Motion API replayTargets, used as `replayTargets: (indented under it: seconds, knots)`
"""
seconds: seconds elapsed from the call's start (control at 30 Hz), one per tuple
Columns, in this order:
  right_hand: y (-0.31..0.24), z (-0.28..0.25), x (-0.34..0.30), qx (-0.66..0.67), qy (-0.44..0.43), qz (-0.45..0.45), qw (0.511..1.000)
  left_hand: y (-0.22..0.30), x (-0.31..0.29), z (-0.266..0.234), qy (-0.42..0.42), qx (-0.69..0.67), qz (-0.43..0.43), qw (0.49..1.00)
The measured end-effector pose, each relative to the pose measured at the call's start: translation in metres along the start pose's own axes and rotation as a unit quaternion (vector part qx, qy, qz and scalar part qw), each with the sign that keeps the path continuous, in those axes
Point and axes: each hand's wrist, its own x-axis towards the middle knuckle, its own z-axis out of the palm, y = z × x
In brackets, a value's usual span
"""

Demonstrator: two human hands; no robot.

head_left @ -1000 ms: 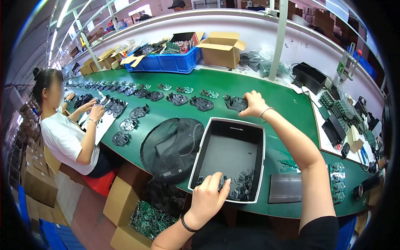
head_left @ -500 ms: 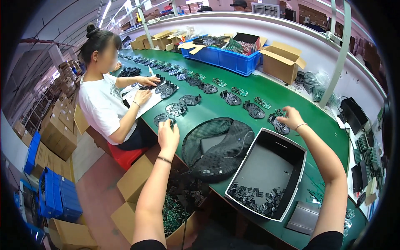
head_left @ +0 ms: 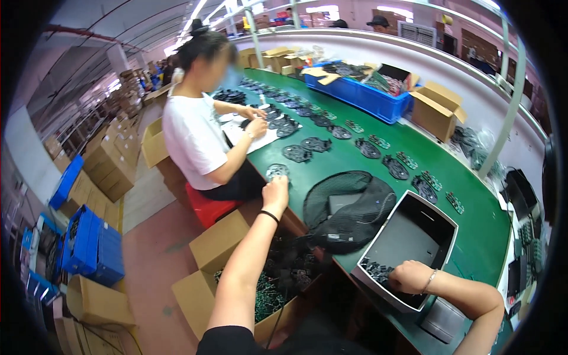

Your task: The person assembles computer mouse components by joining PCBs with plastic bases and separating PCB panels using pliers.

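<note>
A: "Left hand?"
B: "Fingers bent at a rounded black plastic shell, near the edge of the smooth green tabletop; whether clamped, I cannot tell."
A: "Right hand?"
B: "Well apart from the left, inside a rectangular black tray with pale rim, over small angular black plastic parts; fingertips hidden, grip unclear."
A: "Room?"
B: "Soft black mesh bag between hands; bare tabletop beyond it."

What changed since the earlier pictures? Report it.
The left hand moved left from the black tray to an oval part on the green table. The right hand let go of a black plate and drew nearer, into the tray. The mesh bag stays put.
</note>
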Motion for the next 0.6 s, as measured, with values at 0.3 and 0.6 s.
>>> replayTargets:
  seconds: [0.3, 0.6]
  knots:
    - [-0.018, 0.001, -0.016, -0.012, 0.065, 0.006, 0.998, -0.026, -0.062, -0.045, 0.114, -0.139, 0.061, 0.982]
    - [0.006, -0.006, -0.047, 0.241, 0.292, -0.017, 0.926, 0.076, -0.103, -0.152, 0.109, -0.308, 0.232, 0.916]
